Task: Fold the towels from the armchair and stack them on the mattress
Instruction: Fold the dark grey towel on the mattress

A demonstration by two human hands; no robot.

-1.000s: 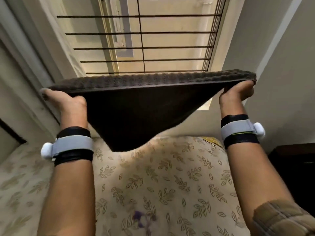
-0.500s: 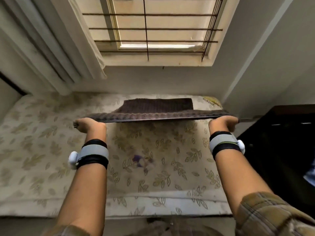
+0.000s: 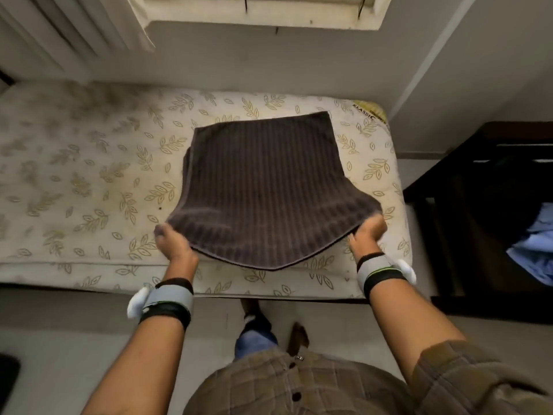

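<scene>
Towel (image 3: pixel 263 187) is lying on the mattress (image 3: pixel 89 175) just beyond both hands, its near edge lifted. I am seeing the left hand (image 3: pixel 173 244) and the right hand (image 3: pixel 369 233) each gripping a near corner. I am judging this the folding step; next, both corners are needing carrying forward together.

Curtain (image 3: pixel 74 31): pale, pleated, far L, beside window ledge (image 3: pixel 269 25). Wall (image 3: pixel 299 67): grey, below ledge. Floor (image 3: pixel 74 339): grey, near side. Dark obj. (image 3: pixel 7 375): near-L edge, cut off, type unclear. Plaid shirt (image 3: pixel 299 384): brown, near ctr.
</scene>
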